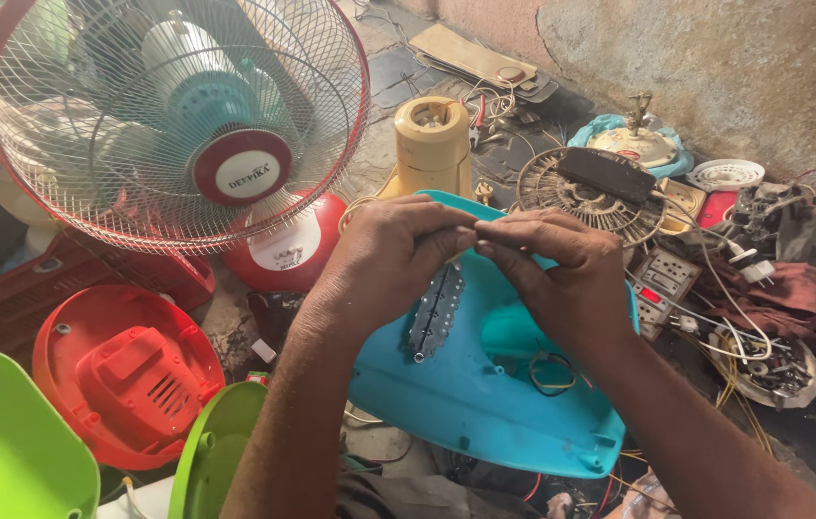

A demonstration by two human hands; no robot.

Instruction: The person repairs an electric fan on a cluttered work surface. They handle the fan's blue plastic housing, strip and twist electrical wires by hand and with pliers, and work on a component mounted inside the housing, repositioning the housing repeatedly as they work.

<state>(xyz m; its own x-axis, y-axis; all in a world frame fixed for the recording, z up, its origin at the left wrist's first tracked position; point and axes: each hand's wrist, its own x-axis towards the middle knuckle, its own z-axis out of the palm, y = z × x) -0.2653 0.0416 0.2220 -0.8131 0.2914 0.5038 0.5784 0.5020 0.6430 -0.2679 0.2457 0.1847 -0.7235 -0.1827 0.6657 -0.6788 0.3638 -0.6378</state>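
— Shell (485,384): turquoise plastic, lying open side up on the floor clutter just under both hands. A metal strip (435,312) with a row of holes sits inside it, and a loop of wire (550,373) lies near its middle.

— Hand positions?

— Left hand (384,264) and right hand (562,274) meet fingertip to fingertip above the shell's far edge. Both are pinched together at the tips. Whatever they pinch is too small to make out, so I cannot tell what is held.

— Surroundings, left side?

— Fan (172,120) with a wire guard and red hub stands upright at the far left. Below it, a red motor cover (124,375) lies flat. Two green covers (4,442) sit at the near left corner.

— Right side?

— Cream motor housing (432,144) stands just beyond the hands. A round dusty grille (581,197) lies beside it, with a dark flat piece on top. A switchboard (663,284) and tangled white wires (735,317) lie further right, near the wall (715,67).
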